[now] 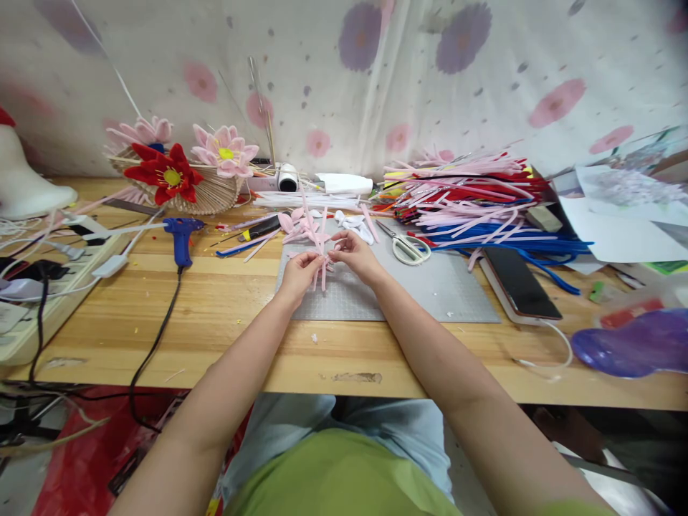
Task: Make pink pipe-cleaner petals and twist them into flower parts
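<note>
Above the grey cutting mat [430, 294], both my hands meet at a cluster of pink pipe cleaners [324, 276]. My left hand [299, 276] pinches the strips from the left, thumb against fingers. From the other side my right hand [355, 252] grips them with its fingertips bent together. Several strips stick up above my hands and a few ends hang below. Just behind lie pink pipe-cleaner petals [290, 223] and white pieces [365, 228]. To the right of my right hand rest scissors [411, 249] with pale handles, slightly open on the mat.
A blue glue gun [181, 240] and a power strip [59, 294] with cables stand left. Finished pipe-cleaner flowers [170, 175] sit behind. A heap of coloured pipe cleaners [462, 193] fills the back right, with a phone [521, 281] and a purple item [634, 342] nearer.
</note>
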Demonstrator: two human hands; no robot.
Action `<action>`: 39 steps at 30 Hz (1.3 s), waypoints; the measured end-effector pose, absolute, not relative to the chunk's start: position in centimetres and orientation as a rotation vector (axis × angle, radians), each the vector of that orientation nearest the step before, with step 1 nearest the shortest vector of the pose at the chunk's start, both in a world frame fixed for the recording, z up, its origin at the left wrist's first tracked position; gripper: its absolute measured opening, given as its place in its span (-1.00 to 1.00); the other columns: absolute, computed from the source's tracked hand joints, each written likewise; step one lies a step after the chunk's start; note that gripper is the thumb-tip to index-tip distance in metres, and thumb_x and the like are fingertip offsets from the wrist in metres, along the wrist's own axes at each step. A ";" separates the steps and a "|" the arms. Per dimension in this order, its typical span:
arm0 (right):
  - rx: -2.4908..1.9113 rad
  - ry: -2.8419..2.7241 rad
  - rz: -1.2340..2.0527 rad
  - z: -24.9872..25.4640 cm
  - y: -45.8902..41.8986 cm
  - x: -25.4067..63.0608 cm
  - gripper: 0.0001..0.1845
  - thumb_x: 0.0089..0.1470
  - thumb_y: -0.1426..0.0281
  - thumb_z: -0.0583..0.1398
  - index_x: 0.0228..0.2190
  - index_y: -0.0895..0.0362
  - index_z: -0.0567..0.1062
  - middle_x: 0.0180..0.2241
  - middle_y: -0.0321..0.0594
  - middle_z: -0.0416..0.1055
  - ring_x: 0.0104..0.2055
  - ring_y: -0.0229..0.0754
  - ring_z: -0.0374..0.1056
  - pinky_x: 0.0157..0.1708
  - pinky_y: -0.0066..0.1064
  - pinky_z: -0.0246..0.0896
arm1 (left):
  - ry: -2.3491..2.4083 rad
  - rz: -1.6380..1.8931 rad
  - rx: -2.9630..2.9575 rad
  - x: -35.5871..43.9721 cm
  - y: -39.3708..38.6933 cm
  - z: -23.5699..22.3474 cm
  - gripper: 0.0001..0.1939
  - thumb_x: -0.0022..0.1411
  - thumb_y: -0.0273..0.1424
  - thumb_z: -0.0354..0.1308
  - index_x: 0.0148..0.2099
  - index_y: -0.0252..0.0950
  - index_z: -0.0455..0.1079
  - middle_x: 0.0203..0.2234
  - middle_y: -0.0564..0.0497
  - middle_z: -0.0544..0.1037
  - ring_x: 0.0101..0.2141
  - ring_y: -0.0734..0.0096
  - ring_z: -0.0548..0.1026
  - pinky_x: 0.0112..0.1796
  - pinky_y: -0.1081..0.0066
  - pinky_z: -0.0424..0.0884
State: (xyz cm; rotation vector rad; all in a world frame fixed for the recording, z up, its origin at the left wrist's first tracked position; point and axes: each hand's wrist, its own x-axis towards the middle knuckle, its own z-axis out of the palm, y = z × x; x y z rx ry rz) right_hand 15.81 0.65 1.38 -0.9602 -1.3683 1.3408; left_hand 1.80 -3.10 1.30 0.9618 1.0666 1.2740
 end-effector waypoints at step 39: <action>-1.121 -1.759 0.697 2.0 0.5 16.9 -0.91 -0.15 0.48 0.15 -0.47 0.09 0.35 -0.51 -0.31 0.33 -0.45 -0.27 0.25 -0.35 -0.36 0.18 | 1.047 1.199 0.837 1.7 -3.3 2.0 -0.86 -0.08 -0.39 0.28 -0.48 -0.38 0.45 -0.58 0.03 0.51 -0.56 0.59 0.39 -0.50 0.56 0.29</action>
